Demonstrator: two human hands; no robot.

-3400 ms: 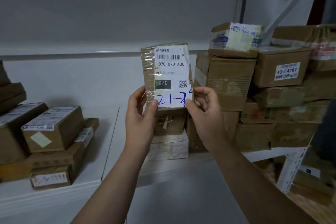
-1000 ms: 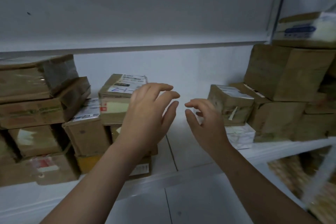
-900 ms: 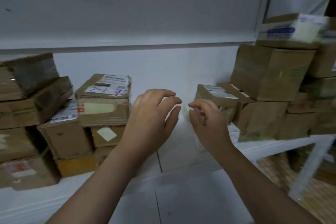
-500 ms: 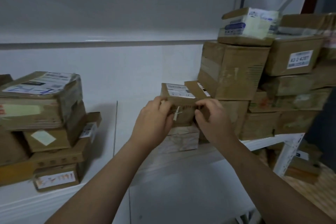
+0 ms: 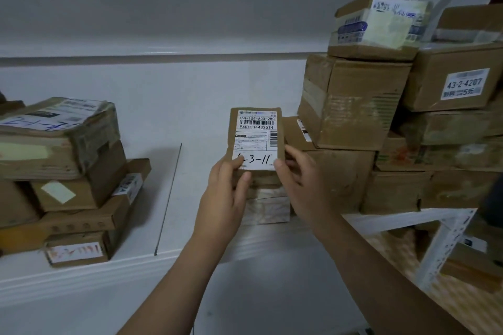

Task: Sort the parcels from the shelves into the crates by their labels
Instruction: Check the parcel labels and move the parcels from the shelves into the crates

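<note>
Parcel (image 5: 255,139) upright between left grip (image 5: 226,193) and right grip (image 5: 302,187)

Parcel (image 5: 255,141): 15H-159-A03-280; box (image 5: 435,81): 43-2-4207

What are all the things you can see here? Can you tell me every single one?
held parcel: one, brown with a white label, held up in the middle
pale parcel: one, whitish, on the shelf below the held parcel
left stack: at least five parcels, brown, shelf's left side
right stack: at least eight parcels, brown, shelf's right side
shelf: one, white, under both stacks
lower boxes: count unclear, brown, below the shelf at the right
left hand: one, bare, grips the held parcel's lower left
right hand: one, bare, grips its lower right
</note>
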